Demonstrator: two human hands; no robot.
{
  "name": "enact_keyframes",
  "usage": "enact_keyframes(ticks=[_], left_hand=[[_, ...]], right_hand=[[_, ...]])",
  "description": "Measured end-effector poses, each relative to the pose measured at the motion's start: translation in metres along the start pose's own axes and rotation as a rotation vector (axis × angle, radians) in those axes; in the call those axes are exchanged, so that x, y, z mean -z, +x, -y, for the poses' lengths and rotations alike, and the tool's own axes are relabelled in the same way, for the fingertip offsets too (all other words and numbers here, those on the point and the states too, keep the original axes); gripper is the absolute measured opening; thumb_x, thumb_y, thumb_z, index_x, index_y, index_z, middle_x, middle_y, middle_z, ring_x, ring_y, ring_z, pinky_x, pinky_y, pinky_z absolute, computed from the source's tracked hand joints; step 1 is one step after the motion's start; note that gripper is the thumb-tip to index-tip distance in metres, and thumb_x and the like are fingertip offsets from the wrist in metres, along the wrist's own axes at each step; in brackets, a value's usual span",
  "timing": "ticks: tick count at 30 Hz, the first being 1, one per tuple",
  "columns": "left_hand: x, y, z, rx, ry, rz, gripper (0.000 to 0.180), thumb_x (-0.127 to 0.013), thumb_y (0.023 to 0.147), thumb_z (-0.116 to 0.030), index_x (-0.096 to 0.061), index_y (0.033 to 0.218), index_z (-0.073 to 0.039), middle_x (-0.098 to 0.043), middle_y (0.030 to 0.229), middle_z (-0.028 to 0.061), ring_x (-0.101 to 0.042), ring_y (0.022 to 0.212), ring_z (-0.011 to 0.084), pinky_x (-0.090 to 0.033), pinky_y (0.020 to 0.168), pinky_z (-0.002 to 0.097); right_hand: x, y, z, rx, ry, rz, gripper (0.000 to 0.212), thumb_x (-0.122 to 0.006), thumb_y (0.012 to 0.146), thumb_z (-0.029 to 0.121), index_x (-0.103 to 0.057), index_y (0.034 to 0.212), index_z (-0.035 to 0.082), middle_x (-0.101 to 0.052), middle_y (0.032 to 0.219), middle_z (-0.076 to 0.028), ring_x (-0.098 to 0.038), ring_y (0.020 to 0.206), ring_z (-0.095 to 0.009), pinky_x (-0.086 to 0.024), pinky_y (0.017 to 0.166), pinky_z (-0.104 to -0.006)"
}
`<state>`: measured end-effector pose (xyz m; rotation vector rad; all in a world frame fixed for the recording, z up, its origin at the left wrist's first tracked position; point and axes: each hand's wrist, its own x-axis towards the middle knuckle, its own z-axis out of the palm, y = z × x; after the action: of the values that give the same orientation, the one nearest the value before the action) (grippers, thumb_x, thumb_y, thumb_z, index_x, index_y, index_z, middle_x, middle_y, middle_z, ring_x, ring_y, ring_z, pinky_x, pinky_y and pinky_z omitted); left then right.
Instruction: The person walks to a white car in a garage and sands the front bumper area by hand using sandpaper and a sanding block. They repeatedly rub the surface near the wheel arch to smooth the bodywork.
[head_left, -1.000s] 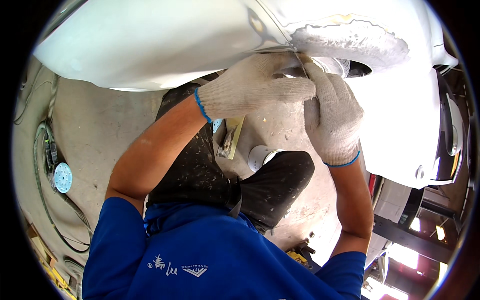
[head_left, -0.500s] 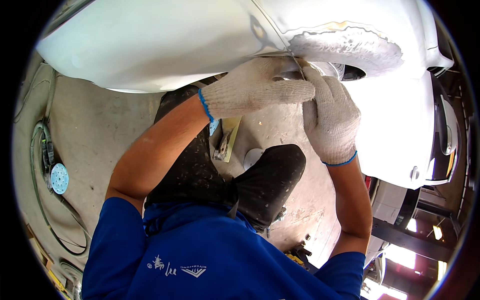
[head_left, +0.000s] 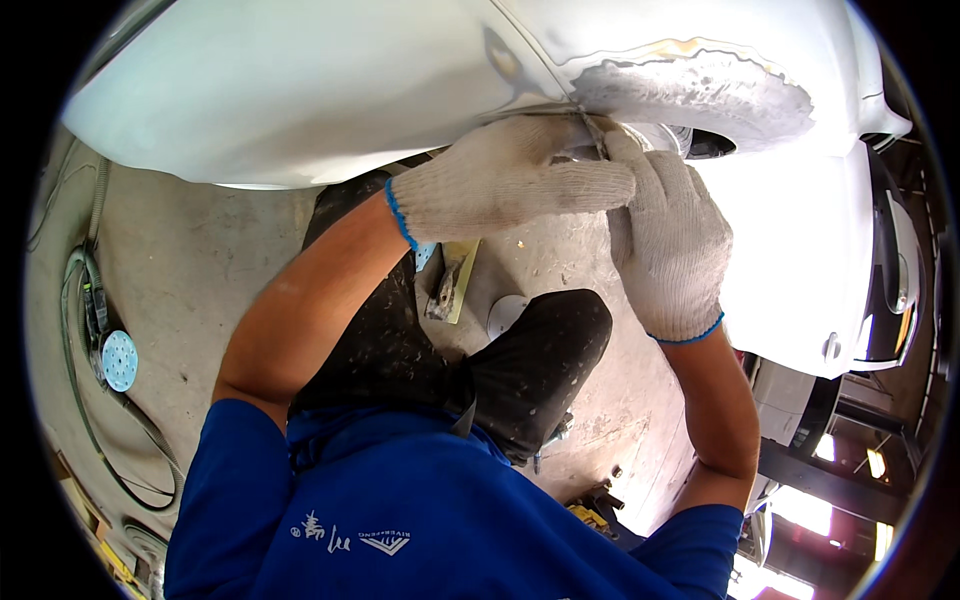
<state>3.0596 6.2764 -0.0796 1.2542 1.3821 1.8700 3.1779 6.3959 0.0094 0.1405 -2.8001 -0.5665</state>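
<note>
My gloved left hand [head_left: 505, 180] is at the lower edge of a white car body [head_left: 330, 85], fingers bent up at the panel and thumb stretched toward the other hand. My gloved right hand [head_left: 672, 240] meets it there, its fingers curled together. Between the fingertips a thin, dark-edged strip [head_left: 594, 136] shows below the panel seam; whether it is loose or part of the panel I cannot make out. Just above lies a sanded grey patch [head_left: 700, 95] with a yellowish rim, over the wheel arch. Both gloves are off-white knit with blue cuffs.
On the floor at left lies a sander [head_left: 119, 360] with a round light-blue pad and a ribbed hose [head_left: 150, 430]. Between my legs are a yellowish board [head_left: 462, 275] with a dirty tool on it and a white round object [head_left: 507, 314]. Dark tools [head_left: 598, 505] lie lower right.
Both hands stay at the panel edge. My right hand and forearm have shifted slightly right and down; the left wrist has moved slightly left. The view has shifted a little.
</note>
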Motion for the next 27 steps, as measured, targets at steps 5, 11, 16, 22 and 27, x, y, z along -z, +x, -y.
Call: enact_keyframes(ticks=[5, 11, 16, 22, 27], left_hand=[[0.000, -0.002, 0.003, 0.009, -0.141, 0.013, 0.066, -0.061, 0.086, -0.053, -0.059, 0.118, 0.005, -0.062, 0.115, 0.0160, -0.058, 0.105, 0.0217, -0.049, 0.089, 0.0320], [-0.007, 0.009, 0.006, 0.114, 0.076, 0.037, 0.067, -0.061, 0.085, -0.056, -0.061, 0.113, 0.005, -0.064, 0.106, 0.0157, -0.060, 0.098, 0.0210, -0.048, 0.085, 0.0314], [-0.008, 0.012, 0.009, 0.052, -0.050, 0.064, 0.067, -0.061, 0.085, -0.056, -0.061, 0.112, 0.005, -0.063, 0.103, 0.0165, -0.058, 0.096, 0.0195, -0.047, 0.085, 0.0300], [-0.007, 0.004, 0.016, -0.018, -0.073, 0.040, 0.041, -0.056, 0.094, -0.029, -0.057, 0.118, 0.005, -0.063, 0.102, 0.0078, -0.060, 0.090, 0.0164, -0.050, 0.080, 0.0285], [-0.002, 0.003, -0.020, 0.388, 0.101, 0.203, 0.036, -0.056, 0.095, -0.028, -0.061, 0.109, 0.004, -0.063, 0.096, 0.0064, -0.060, 0.087, 0.0181, -0.050, 0.077, 0.0297]], right_hand=[[-0.002, 0.003, -0.005, 0.053, -0.005, 0.009, 0.036, -0.067, 0.073, 0.012, -0.057, 0.108, 0.011, -0.054, 0.082, -0.004, -0.060, 0.074, -0.018, -0.050, 0.054, -0.0296], [-0.012, -0.003, -0.017, 0.035, 0.016, 0.062, 0.028, -0.067, 0.075, 0.013, -0.055, 0.101, 0.011, -0.053, 0.081, -0.004, -0.060, 0.075, -0.019, -0.050, 0.055, -0.0293], [-0.013, -0.003, -0.019, 0.058, 0.022, 0.018, 0.027, -0.067, 0.076, 0.014, -0.056, 0.100, 0.011, -0.056, 0.083, -0.004, -0.061, 0.075, -0.020, -0.052, 0.058, -0.0308], [0.005, -0.011, -0.010, -0.165, 0.330, 0.091, 0.025, -0.065, 0.080, 0.010, -0.062, 0.104, 0.006, -0.062, 0.089, -0.008, -0.064, 0.077, -0.025, -0.053, 0.065, -0.0328], [-0.011, -0.033, 0.020, -0.726, 1.271, -0.096, 0.022, -0.060, 0.089, 0.011, -0.067, 0.108, 0.000, -0.067, 0.107, -0.011, -0.066, 0.094, -0.018, -0.051, 0.081, -0.0284]])
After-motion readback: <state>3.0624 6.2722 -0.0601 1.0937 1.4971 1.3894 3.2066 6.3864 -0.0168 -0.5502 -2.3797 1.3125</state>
